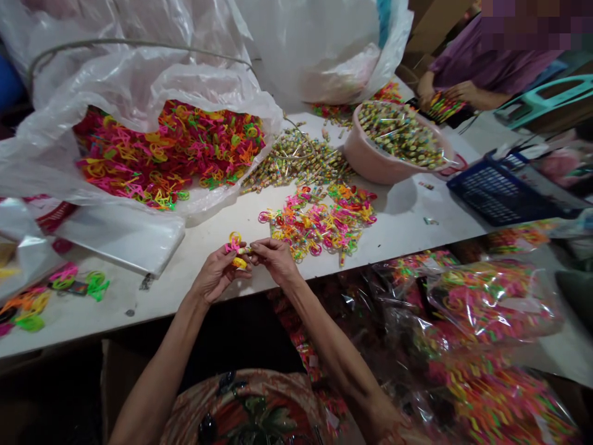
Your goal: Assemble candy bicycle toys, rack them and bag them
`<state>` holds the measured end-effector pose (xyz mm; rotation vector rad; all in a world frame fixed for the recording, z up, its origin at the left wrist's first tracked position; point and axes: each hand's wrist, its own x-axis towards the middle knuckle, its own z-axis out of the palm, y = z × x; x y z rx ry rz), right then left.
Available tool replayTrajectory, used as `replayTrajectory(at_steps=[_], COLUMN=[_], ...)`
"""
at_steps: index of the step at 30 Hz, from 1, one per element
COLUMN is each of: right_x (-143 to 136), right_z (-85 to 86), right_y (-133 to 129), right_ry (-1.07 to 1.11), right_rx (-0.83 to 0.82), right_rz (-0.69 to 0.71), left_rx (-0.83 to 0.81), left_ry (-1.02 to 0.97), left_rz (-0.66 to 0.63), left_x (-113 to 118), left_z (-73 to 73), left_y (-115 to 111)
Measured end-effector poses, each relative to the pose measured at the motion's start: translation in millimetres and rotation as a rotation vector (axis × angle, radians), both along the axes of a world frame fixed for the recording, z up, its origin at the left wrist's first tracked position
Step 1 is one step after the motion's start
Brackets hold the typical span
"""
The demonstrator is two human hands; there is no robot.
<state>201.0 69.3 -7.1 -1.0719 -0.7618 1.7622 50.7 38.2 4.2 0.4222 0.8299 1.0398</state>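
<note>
My left hand (217, 272) is closed around small pink and yellow plastic toy pieces (235, 241), just above the table's front edge. Facing it, my right hand (277, 258) pinches the end of a small patterned tube (245, 250) that meets those pieces. The fingers partly hide how the parts join. Behind my right hand lies a pile of colourful plastic toys (324, 219), some with tubes attached. Further back is a heap of loose patterned tubes (296, 157). A clear plastic bag (204, 201) of bright plastic pieces lies open at left.
A pink basin (370, 164) full of tubes stands at back right, near a blue basket (491, 185). Bagged toys (495, 303) are stacked below the table at right. Flat plastic bags (125, 238) lie left. Another person's hands (463, 93) work at far right.
</note>
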Motion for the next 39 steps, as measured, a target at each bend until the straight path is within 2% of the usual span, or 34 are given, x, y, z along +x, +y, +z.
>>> replayTrajectory(at_steps=[5,9,11,13,15,17,19,21,23,26,28,30,32,35,37,39], right_x=[0,3,11,25,40,47,45,33,17,-1,-7,-8,-5,5,14,21], right_z=[3.7,3.7,1.7,2.6,8.3,17.1,24.5,26.4,22.3,11.5,6.1,4.5,6.0,10.6,12.7,13.8], right_y=[-5,-8,-5,5,26,58,98,139,171,192,188,176,159,132,115,99], right_ry=[-0.101,-0.325,-0.421,-0.56,-0.837,-1.188,-1.475,-1.663,-1.777,-1.832,-1.829,-1.81,-1.775,-1.725,-1.59,-1.318], right_rx=[0.091,0.21,0.243,0.316,0.466,0.605,0.649,0.673,0.766,0.924,0.939,0.888,0.82,0.798,0.789,0.709], right_rz=[-0.029,-0.076,-0.034,0.069,0.12,0.056,0.024,0.175,0.374,0.529,0.552,0.552,0.531,0.443,0.318,0.188], left_rx=[0.006,0.019,0.025,0.055,0.144,0.292,0.449,0.56,0.595,0.631,0.72,0.795,0.8,0.789,0.781,0.761], left_ry=[0.042,0.14,0.195,0.31,0.55,0.901,1.264,1.568,1.808,1.999,1.99,1.923,1.874,1.833,1.798,1.778], left_rz=[-0.019,0.052,0.038,-0.028,-0.061,-0.038,0.009,0.039,0.039,-0.088,-0.228,-0.305,-0.281,-0.205,-0.156,-0.084], left_x=[1,13,19,21,17,7,-8,-26,-43,-57,-53,-41,-26,-17,-23,-36], left_z=[-6.4,-15.1,-18.9,-21.6,-22.8,-21.5,-17.0,-9.5,-0.8,8.9,9.9,6.4,0.2,-8.5,-11.5,-12.3], left_y=[0,0,1,5,14,30,52,80,111,153,175,191,201,200,191,176])
